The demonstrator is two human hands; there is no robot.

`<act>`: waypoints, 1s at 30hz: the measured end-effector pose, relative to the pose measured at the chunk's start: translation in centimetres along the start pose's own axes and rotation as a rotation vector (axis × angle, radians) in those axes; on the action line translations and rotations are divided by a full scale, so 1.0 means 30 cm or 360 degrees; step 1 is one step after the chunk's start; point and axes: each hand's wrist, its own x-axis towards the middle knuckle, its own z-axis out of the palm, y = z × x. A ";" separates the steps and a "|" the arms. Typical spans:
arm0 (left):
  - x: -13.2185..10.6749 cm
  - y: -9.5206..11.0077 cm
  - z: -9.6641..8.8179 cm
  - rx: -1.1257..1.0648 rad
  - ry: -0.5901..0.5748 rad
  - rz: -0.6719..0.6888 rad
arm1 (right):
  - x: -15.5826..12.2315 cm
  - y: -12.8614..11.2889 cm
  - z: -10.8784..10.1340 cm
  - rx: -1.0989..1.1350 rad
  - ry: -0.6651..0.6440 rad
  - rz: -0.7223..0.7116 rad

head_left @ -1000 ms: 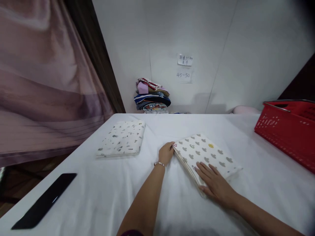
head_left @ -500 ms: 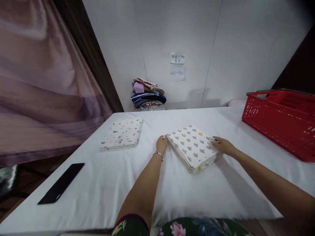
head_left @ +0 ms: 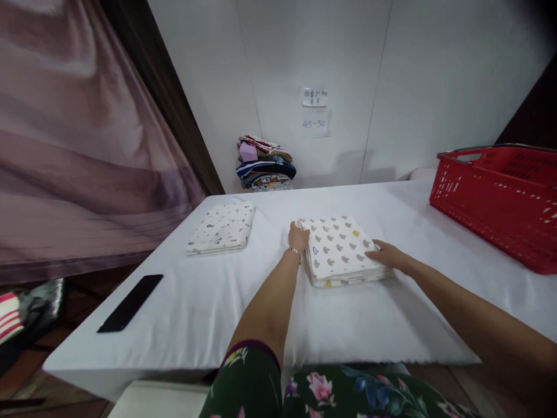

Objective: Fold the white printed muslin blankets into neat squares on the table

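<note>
A folded white cloth (head_left: pixel 337 249) with grey mouse-head shapes and a few yellow marks lies on the table in front of me, in a thick square stack of layers. My left hand (head_left: pixel 299 235), with a bracelet at the wrist, grips its left edge near the far corner. At the right edge, my right hand (head_left: pixel 387 255) holds the near side, thumb over the top; the fingers underneath are partly hidden. Farther left lies another folded white cloth (head_left: pixel 223 228) with small dark prints, apart from both hands.
A white-covered table (head_left: pixel 200 313) spans the view. A black phone-like slab (head_left: pixel 130 303) rests at its left. On the right stands a red plastic basket (head_left: pixel 496 203). Stacked fabrics (head_left: pixel 265 165) sit by the wall, below paper notes (head_left: pixel 315 110). A pink curtain (head_left: pixel 87 145) hangs left.
The mouse-print cloth has turned on the table, so its near edge now runs more nearly straight across my view. Both hands have stayed on it. The camera view has shifted slightly.
</note>
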 end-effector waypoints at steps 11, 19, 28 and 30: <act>-0.120 -0.021 -0.062 0.0329 0.0116 0.0538 | -0.168 0.003 0.031 0.0358 0.0154 0.0002; -0.413 -0.059 -0.052 0.0570 -0.0348 0.1405 | -0.302 0.024 0.019 0.0485 0.0352 -0.0662; -0.438 -0.089 -0.033 0.0691 -0.0319 0.1479 | -0.348 0.050 -0.023 0.0223 0.0192 -0.0765; -0.445 -0.093 -0.038 0.0689 -0.0270 0.1478 | -0.349 0.050 -0.025 0.0236 0.0189 -0.0748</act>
